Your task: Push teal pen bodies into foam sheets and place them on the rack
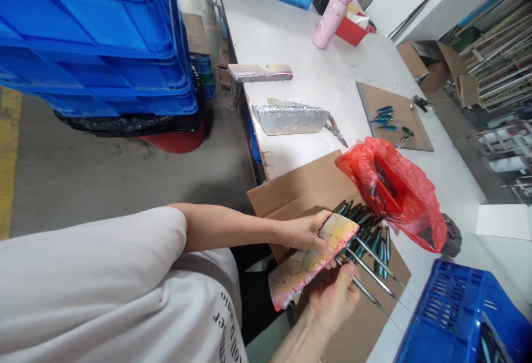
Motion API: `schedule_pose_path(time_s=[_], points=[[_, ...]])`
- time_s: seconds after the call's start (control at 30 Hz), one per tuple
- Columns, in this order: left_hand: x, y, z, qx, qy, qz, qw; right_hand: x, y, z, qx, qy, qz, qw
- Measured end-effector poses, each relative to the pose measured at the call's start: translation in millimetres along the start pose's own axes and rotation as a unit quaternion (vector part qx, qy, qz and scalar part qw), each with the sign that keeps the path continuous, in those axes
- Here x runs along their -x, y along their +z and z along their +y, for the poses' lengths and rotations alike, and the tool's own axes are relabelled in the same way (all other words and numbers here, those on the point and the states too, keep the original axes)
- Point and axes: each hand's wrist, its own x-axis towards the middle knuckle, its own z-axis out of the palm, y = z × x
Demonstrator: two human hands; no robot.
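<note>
My left hand (305,233) grips the far end of a paint-stained foam block (310,263) with long metal pins sticking out of it. My right hand (334,296) is closed around the block's underside, thumb near the pins (368,266). Below the block lies a pile of teal lure-shaped pieces (368,227) on a cardboard sheet (299,188). A red plastic bag (394,191) lies open just beyond the pile.
A white table (299,36) carries a foil-covered block (288,118), pliers (336,131), another stained block (260,72), a board with teal pieces (393,118), a pink bottle (334,11) and a red tray (353,29). Blue crates (95,41) stack at left; a blue basket (461,318) sits at right.
</note>
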Motion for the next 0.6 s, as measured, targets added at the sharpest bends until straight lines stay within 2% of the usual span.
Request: schedule_pose_path(time_s=[0.23,0.33,0.47,0.6], points=[[4.3,3.8,8.9,-0.067,0.026,0.037,0.997,-0.8,-0.5,6.4,0.01,-0.006,0.004,1.0],[2.9,5.8,3.6,-0.028,0.026,0.045,0.998,0.1,-1.0,9.5,0.033,-0.012,0.002,0.999],[-3.7,-1.2,-4.7,0.033,0.024,0.094,0.995,2.3,-13.0,9.1,0.1,-0.029,-0.017,0.994],[-7.6,-12.7,-1.6,0.16,-0.007,0.052,0.986,-12.4,-45.5,-2.2,0.209,-0.076,0.011,0.975]])
